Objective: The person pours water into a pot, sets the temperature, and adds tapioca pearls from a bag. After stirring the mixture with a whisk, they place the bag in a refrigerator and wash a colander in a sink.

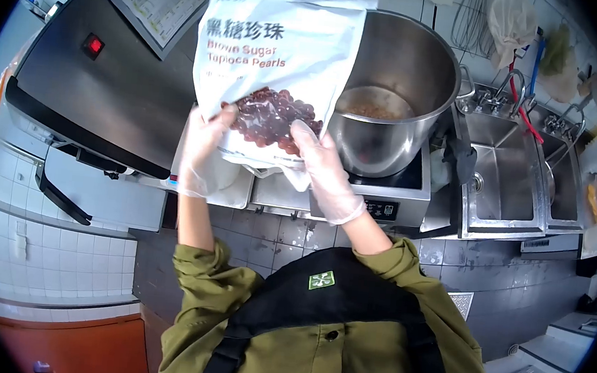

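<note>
A large white bag of brown sugar tapioca pearls is held up in front of me, its printed face with dark pearls towards me. My left hand, in a clear plastic glove, grips the bag's lower left edge. Gloved the same way, my right hand grips its lower right side, thumb on the front. Behind the bag and to its right stands a big steel pot on an induction cooker. Some light brown contents lie at the pot's bottom. The bag hides part of the pot's left rim.
A double steel sink with taps and a red hose is at the right. To the left is a dark steel appliance with a red lit switch. Whisks hang on the back wall.
</note>
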A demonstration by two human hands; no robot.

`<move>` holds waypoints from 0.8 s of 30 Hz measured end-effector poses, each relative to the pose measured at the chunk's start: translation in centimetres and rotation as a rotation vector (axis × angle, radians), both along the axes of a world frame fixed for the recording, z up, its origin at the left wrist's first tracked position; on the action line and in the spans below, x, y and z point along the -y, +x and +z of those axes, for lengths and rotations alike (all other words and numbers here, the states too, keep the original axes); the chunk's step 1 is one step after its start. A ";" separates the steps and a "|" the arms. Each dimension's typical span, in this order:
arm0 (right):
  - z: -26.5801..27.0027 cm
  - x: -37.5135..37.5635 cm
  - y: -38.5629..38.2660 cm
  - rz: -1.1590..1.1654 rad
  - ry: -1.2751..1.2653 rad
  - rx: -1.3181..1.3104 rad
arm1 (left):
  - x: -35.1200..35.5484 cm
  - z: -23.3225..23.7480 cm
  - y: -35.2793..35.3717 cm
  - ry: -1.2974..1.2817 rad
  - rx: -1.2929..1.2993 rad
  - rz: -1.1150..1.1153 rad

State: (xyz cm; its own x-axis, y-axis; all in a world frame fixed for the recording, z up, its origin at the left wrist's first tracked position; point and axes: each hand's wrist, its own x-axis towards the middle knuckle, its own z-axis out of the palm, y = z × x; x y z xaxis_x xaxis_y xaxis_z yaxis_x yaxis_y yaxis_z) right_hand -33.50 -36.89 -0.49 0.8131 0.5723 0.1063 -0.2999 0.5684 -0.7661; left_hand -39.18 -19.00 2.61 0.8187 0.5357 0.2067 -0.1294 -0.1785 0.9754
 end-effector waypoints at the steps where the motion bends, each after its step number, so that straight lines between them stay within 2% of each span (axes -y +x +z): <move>1: -0.3 0.2 0.1 -0.042 -0.017 0.062 | 1.5 -0.1 -0.4 -0.097 0.032 0.039; 6: 0.0 2.7 1.1 0.037 -0.229 0.231 | 3.7 -3.3 -1.1 -0.415 0.347 0.025; 8: 0.8 4.0 1.7 0.088 -0.302 0.350 | 3.1 -5.3 -0.7 -0.422 0.573 -0.059; 11: 3.5 5.4 0.9 0.072 -0.331 0.511 | 4.8 -4.2 -1.6 -0.528 0.681 -0.101; 13: 5.7 6.4 -0.6 0.000 -0.362 0.701 | 5.5 -3.1 -2.4 -0.491 0.642 -0.089; 14: 6.3 7.1 -1.3 0.075 -0.382 0.606 | 5.7 -2.6 -2.8 -0.474 0.621 -0.084; 16: 5.9 7.4 -2.0 -0.036 -0.302 0.595 | 5.8 -1.5 -4.0 -0.391 0.544 0.010; 18: 6.2 7.4 -2.7 -0.169 -0.326 0.642 | 5.8 -0.2 -5.2 -0.311 0.450 0.149; 19: 6.6 7.4 -2.7 -0.167 -0.429 0.678 | 4.2 -0.5 -5.0 -0.265 0.494 0.064; 22: 7.3 7.0 -3.0 -0.286 -0.569 0.743 | 4.7 0.3 -5.5 -0.216 0.573 0.114; 23: 7.5 6.8 -3.4 -0.332 -0.605 0.721 | 5.1 0.5 -5.8 -0.267 0.491 0.085; 24: 8.4 6.7 -4.2 -0.357 -0.686 0.508 | 4.6 0.3 -5.3 -0.256 0.583 -0.075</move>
State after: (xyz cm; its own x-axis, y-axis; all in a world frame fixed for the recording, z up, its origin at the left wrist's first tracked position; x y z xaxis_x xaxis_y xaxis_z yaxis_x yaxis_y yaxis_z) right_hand -37.69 -43.63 7.89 0.9020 0.3660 0.2290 0.2698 -0.0640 -0.9608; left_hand -44.47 -23.57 2.95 0.6477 0.5731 0.5021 -0.6545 0.0811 0.7517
